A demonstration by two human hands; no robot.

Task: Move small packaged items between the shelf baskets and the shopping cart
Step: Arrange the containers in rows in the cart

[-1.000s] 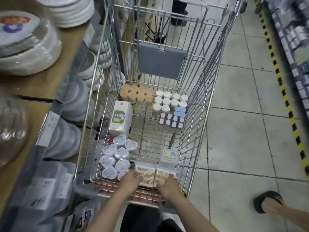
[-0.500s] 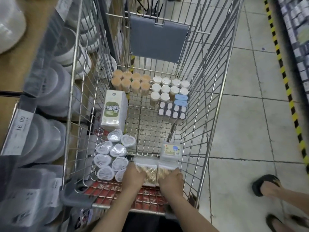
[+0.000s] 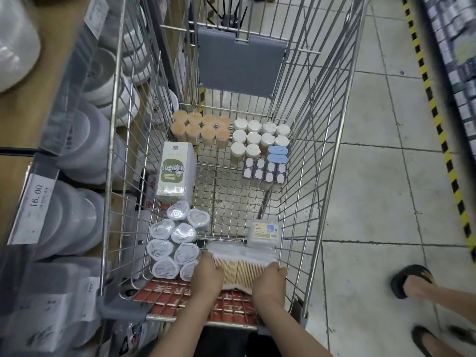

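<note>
Inside the wire shopping cart [image 3: 316,176], a flat clear pack of cotton swabs [image 3: 240,264] lies at the near end. My left hand [image 3: 207,276] grips its left end and my right hand [image 3: 269,286] grips its right end. Left of the pack lie several round wrapped packets [image 3: 175,240]. Just behind it sits a small clear box with a label [image 3: 263,233]. A white and green carton [image 3: 175,173] lies further back on the left. At the far end stand several tan-topped tubs [image 3: 201,127], white-lidded tubs [image 3: 257,137] and small clear boxes [image 3: 265,173].
Shelves on the left hold stacked clear plastic containers [image 3: 77,228] and a price tag reading 16.00 [image 3: 36,199]. Another person's feet in dark sandals [image 3: 412,282] stand on the tiled floor at right. A yellow and black floor stripe [image 3: 438,124] runs beside the right shelving.
The view has tipped down and closer to the cart. Both hands stay on the swab pack at the near end, now spread to its two ends. The person's feet at right came further into view.
</note>
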